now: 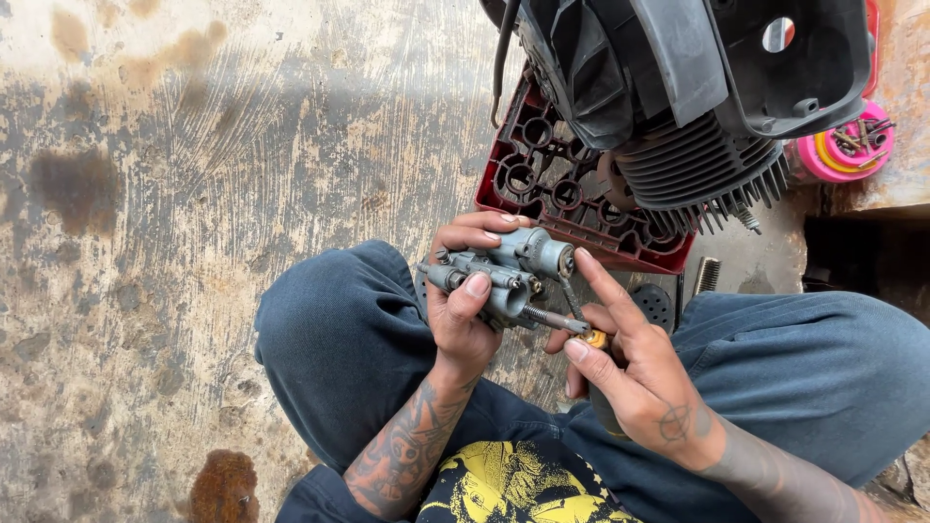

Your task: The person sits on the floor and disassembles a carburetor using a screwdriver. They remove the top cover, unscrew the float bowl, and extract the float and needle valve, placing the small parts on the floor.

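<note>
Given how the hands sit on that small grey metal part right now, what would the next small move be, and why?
Probably a slight turn of the screwdriver in the right hand. Its tip sits against the grey carburettor-like part, which the left hand grips firmly above the lap. The tool appears lined up with a fitting, so turning seems likelier than repositioning, though the exact contact point is too small to confirm.

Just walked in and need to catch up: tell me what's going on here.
A person sitting on a stained concrete floor grips a small grey metal carburettor in the left hand. The right hand holds a slim tool with a yellow collar against its side. Ahead, a black finned engine rests on a red plastic crate.
</note>
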